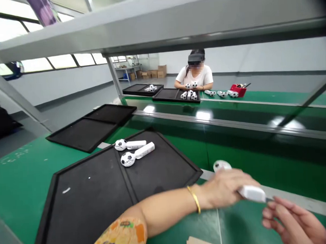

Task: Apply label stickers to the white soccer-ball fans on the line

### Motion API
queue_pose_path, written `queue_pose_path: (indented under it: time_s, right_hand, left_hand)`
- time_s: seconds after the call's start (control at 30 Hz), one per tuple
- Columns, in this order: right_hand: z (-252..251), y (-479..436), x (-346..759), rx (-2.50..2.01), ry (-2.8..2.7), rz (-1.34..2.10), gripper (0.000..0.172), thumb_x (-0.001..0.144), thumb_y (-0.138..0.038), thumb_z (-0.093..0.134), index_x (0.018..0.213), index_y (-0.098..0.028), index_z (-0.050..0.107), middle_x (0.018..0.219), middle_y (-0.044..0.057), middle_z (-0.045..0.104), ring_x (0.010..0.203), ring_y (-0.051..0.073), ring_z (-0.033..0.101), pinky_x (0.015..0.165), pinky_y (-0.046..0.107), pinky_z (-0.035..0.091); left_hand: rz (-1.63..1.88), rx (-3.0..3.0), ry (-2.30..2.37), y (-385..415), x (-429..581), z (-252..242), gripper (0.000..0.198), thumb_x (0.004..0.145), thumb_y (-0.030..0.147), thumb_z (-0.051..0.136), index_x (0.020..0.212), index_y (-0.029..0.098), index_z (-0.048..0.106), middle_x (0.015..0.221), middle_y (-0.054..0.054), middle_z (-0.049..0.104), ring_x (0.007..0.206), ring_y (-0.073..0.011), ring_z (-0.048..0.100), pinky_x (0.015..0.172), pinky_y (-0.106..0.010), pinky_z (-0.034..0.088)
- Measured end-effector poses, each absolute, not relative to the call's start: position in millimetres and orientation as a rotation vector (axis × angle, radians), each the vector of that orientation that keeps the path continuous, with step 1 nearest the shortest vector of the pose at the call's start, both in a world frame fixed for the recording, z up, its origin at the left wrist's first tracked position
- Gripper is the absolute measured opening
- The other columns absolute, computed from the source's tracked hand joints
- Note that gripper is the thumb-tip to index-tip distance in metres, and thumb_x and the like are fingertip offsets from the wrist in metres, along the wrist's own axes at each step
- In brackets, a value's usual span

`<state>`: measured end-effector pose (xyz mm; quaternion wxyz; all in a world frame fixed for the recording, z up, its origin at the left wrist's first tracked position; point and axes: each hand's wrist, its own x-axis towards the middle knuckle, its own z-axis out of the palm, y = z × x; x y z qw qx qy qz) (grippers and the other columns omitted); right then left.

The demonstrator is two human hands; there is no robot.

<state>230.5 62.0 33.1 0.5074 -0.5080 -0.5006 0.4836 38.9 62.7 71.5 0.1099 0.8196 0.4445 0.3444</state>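
My left hand (225, 187), with a yellow bangle at the wrist, is closed around a white wand with a football-patterned head (222, 165). The head pokes out beyond my fingers, and the white handle (253, 193) points right. At the handle's end, the fingertips of my right hand (294, 218) pinch together on a small, thin dark piece, too blurred to name. Two similar football-headed wands (137, 153) lie side by side on a black divided tray (101, 189) to the left.
Behind that tray lies another black tray (98, 124). Brown cardboard (200, 243) sits at the near edge of the green table (181, 229). Across the bench a person (194, 72) handles similar wands, beside trays and a red box (238, 91). A grey shelf beam (158, 25) crosses overhead.
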Motion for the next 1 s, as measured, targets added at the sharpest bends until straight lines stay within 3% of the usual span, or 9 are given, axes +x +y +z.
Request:
queue_pose_path:
  time_s: [0.07, 0.2, 0.3, 0.47, 0.57, 0.77, 0.87, 0.93, 1.0]
  right_hand:
    - [38, 58, 238, -1.356, -1.228, 1.106, 0.037, 0.073, -0.050, 0.072, 0.095, -0.021, 0.065, 0.085, 0.004, 0.068, 0.067, 0.018, 0.064, 0.057, 0.028, 0.053]
    - [52, 31, 257, -1.501, -1.559, 1.091, 0.036, 0.083, -0.050, 0.060, 0.096, -0.018, 0.065, 0.077, 0.005, 0.068, 0.064, 0.017, 0.062, 0.061, 0.029, 0.053]
    - [49, 6, 272, -1.522, -1.836, 1.028, 0.029, 0.089, -0.043, 0.053, 0.095, -0.018, 0.066, 0.078, 0.005, 0.067, 0.067, 0.018, 0.063, 0.062, 0.029, 0.052]
    - [36, -35, 290, -1.392, -2.235, 0.873, 0.022, 0.095, -0.028, 0.046, 0.097, -0.020, 0.065, 0.095, 0.008, 0.068, 0.085, 0.020, 0.065, 0.076, 0.033, 0.053]
    - [31, -47, 288, -1.351, -2.316, 0.753, 0.022, 0.095, -0.023, 0.045, 0.102, -0.019, 0.065, 0.099, 0.009, 0.067, 0.091, 0.021, 0.064, 0.080, 0.036, 0.053]
    - [27, -47, 265, -1.285, -2.373, 0.617, 0.021, 0.094, -0.018, 0.046, 0.101, -0.017, 0.067, 0.094, 0.009, 0.068, 0.090, 0.022, 0.063, 0.080, 0.037, 0.055]
    - [24, -46, 258, -1.291, -2.359, 0.579, 0.022, 0.094, -0.015, 0.045, 0.098, -0.015, 0.066, 0.092, 0.010, 0.068, 0.088, 0.023, 0.063, 0.078, 0.038, 0.055]
    - [23, -46, 256, -1.300, -2.360, 0.565, 0.021, 0.094, -0.015, 0.045, 0.098, -0.015, 0.066, 0.091, 0.010, 0.068, 0.087, 0.023, 0.063, 0.077, 0.038, 0.054]
    - [23, -46, 256, -1.314, -2.371, 0.558, 0.020, 0.094, -0.015, 0.046, 0.096, -0.015, 0.065, 0.090, 0.009, 0.068, 0.086, 0.023, 0.063, 0.076, 0.037, 0.054]
  left_hand:
    - [0.681, 2.470, 1.666, 91, 19, 75, 0.028, 0.092, 0.017, 0.051, 0.114, 0.023, 0.066, 0.125, -0.003, 0.063, 0.121, -0.0131, 0.053, 0.104, -0.026, 0.038]
    - [0.620, 2.208, 1.941, 133, -32, 66, 0.034, 0.086, 0.007, 0.051, 0.116, 0.016, 0.065, 0.131, -0.017, 0.055, 0.123, -0.0305, 0.049, 0.099, -0.051, 0.039]
    - [0.590, 2.091, 2.060, 127, -78, 53, 0.038, 0.080, 0.005, 0.057, 0.116, 0.015, 0.064, 0.128, -0.016, 0.054, 0.124, -0.0312, 0.047, 0.104, -0.048, 0.035]
    - [0.547, 2.059, 2.438, 41, -158, 56, 0.044, 0.087, 0.036, 0.055, 0.127, 0.018, 0.054, 0.124, -0.007, 0.049, 0.124, -0.0431, 0.039, 0.098, -0.059, 0.035]
    - [0.808, 1.956, 2.672, -7, -196, 49, 0.045, 0.078, 0.047, 0.066, 0.118, 0.026, 0.058, 0.118, -0.007, 0.052, 0.122, -0.0464, 0.040, 0.095, -0.066, 0.032]
    - [0.875, 1.854, 2.570, -27, -237, 30, 0.036, 0.071, 0.047, 0.071, 0.101, 0.031, 0.059, 0.080, -0.003, 0.048, 0.093, -0.0399, 0.057, 0.078, -0.061, 0.043]
    - [0.930, 1.585, 2.607, -23, -240, 49, 0.038, 0.059, 0.042, 0.082, 0.090, 0.030, 0.064, 0.066, 0.000, 0.043, 0.083, -0.0384, 0.057, 0.075, -0.057, 0.044]
    - [1.048, 1.314, 2.585, -21, -234, 69, 0.041, 0.056, 0.038, 0.085, 0.091, 0.031, 0.065, 0.063, 0.001, 0.045, 0.077, -0.0348, 0.058, 0.072, -0.051, 0.045]
    - [1.360, 1.100, 2.327, -19, -223, 91, 0.040, 0.064, 0.034, 0.081, 0.099, 0.032, 0.063, 0.068, 0.003, 0.054, 0.074, -0.0263, 0.058, 0.067, -0.041, 0.047]
